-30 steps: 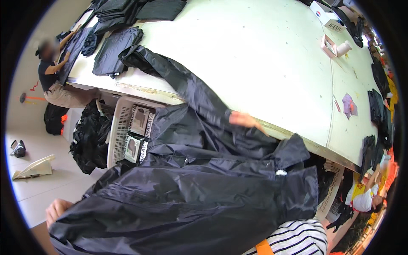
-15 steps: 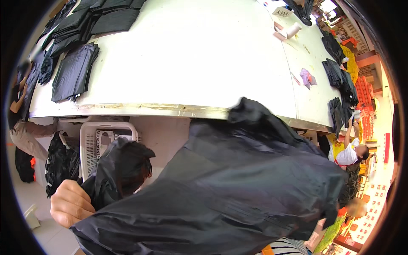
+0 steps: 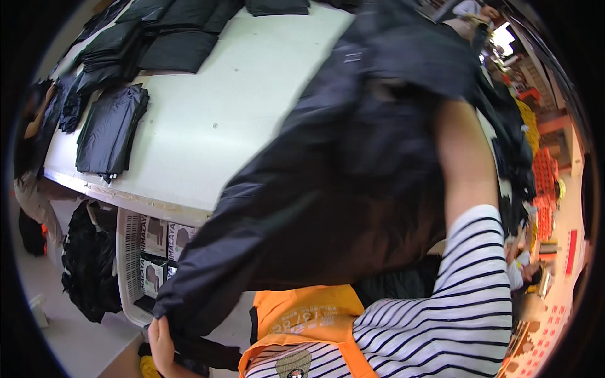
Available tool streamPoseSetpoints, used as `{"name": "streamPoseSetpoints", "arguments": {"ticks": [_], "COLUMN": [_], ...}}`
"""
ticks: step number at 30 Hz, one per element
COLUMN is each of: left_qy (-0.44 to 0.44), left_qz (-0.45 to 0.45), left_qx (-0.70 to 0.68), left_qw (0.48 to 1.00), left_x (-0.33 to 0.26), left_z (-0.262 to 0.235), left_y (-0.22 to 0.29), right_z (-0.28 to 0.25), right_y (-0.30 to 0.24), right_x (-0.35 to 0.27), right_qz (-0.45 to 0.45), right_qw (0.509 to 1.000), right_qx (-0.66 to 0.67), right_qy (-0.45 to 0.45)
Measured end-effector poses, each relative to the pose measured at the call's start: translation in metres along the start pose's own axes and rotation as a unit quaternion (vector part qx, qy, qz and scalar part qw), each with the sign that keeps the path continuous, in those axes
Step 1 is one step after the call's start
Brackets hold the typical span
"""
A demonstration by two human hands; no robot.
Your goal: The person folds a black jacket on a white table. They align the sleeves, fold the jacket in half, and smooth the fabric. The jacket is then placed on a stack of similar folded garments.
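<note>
A large black garment (image 3: 302, 183) of thin, slightly shiny cloth stretches from lower left to upper right, partly over the table's edge. Its exact kind is unclear. At its lower left end my left hand (image 3: 162, 345) is closed on the cloth, pinching the corner. My right forearm (image 3: 466, 164) reaches up at the far end and disappears under the raised, blurred cloth. The fabric covers my right hand, so its fingers do not show.
Folded black garments (image 3: 112, 129) are stacked on the white table (image 3: 201, 126) at left. Below its edge stands a white basket (image 3: 129, 258) of printed packages, beside a hanging black bundle (image 3: 91, 264). A person (image 3: 34, 138) works at far left; more people are at right.
My right arm has come into view and lifted the garment up and away over the table. My left hand has moved lower and slightly right, still holding its end.
</note>
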State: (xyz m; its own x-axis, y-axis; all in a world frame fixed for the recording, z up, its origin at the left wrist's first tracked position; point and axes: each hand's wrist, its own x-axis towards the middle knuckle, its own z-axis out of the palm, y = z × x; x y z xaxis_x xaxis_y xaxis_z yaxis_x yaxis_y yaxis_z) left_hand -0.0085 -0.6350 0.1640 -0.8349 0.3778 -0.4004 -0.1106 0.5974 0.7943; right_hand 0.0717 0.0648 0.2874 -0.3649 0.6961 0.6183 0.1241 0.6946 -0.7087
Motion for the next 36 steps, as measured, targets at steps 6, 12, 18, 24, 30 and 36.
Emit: {"name": "streamPoseSetpoints", "arguments": {"ticks": [6,12,18,24,30,36], "left_qy": [0.102,0.186,0.245,0.471,0.213,0.163], "left_qz": [0.059,0.196,0.288,0.029,0.413,0.443], "left_qx": [0.191,0.340,0.294,0.000,0.297,0.297], "left_qw": [0.974,0.901,0.878,0.882,0.834,0.830], "left_x": [0.116,0.262,0.329,0.417,0.416,0.571], "left_z": [0.118,0.266,0.250,0.021,0.243,0.340], "left_y": [0.044,0.128,0.127,0.030,0.203,0.279], "right_z": [0.203,0.093,0.065,0.068,0.048,-0.095], "right_y": [0.142,0.193,0.215,0.232,0.239,0.375], "right_x": [-0.088,-0.220,-0.229,-0.201,-0.218,-0.160], "right_qz": [0.110,0.059,0.047,0.024,0.166,0.309], "right_qw": [0.939,0.860,0.848,0.872,0.911,0.854], "right_qx": [0.023,-0.376,-0.392,-0.344,-0.334,-0.415], "right_qy": [-0.324,-0.340,-0.353,-0.349,-0.176,0.055]}}
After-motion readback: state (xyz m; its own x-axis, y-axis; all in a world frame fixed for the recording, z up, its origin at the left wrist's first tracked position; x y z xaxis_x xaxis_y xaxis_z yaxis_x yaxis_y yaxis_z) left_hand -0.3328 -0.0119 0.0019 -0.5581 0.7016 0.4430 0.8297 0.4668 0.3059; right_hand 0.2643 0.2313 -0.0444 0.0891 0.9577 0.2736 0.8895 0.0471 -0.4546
